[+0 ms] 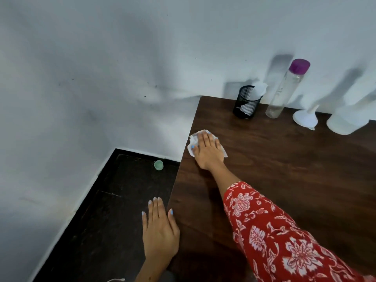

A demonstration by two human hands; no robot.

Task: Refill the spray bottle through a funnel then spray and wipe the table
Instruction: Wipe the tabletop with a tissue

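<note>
The white tissue [203,142] lies flat on the counter [284,169] right at its left edge, a little short of the far left corner, and the right hand [207,152] lies on top of it with fingers straight and spread, pressing it down rather than gripping it. The arm in the red flowered sleeve [284,237] reaches to it slantwise from the near right, so the unwiped run of wood seems to lie to the right and toward the near edge; a pull back along that line looks the likely stroke. The left hand [159,231] is relaxed and holds nothing, fingers straight, its thumb side against the counter's left edge near the near corner, the rest of it over the dark floor [114,220]. Along the far edge stand a black mesh cup [247,102], a clear bottle with a purple cap [286,88], a white funnel [305,117] mouth down, and a pale, blurred bottle [350,119] that I take for the spray bottle, all well apart from both hands
</note>
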